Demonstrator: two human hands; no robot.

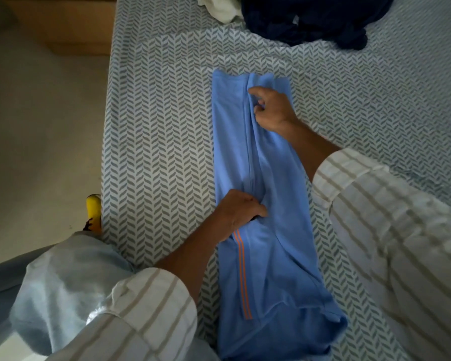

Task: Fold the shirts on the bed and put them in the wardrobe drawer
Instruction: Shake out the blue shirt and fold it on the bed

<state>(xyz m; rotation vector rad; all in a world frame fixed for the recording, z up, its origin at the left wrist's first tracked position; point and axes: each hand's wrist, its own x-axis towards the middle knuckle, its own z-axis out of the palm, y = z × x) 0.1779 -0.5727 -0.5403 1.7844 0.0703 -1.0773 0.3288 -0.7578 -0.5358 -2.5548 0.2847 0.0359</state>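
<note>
1. Bed (167,126) fills most of the view; its sheet is white with a grey herringbone print.
2. Light blue shirt (258,269) lies on the bed, folded lengthwise into a long narrow strip running from the near edge away from the person. Two thin orange stripes (241,274) run along its near half.
3. Right hand (270,108) is at the far end of the strip, fingers curled and pinching a fold of the blue fabric along the centre ridge.
4. Left hand (238,212) is at the middle of the strip, fingers curled under, gripping the fabric where the ridge bunches.
5. Both forearms come out of rolled sleeves, white with tan stripes.
6. Dark navy garment (315,19) lies crumpled at the far end of the bed, well apart from the blue shirt; a white garment (219,7) lies just beside it.
7. Floor (37,126) to the left of the bed; a yellow object (94,212) sits at the bed's edge, kind unclear.
</note>
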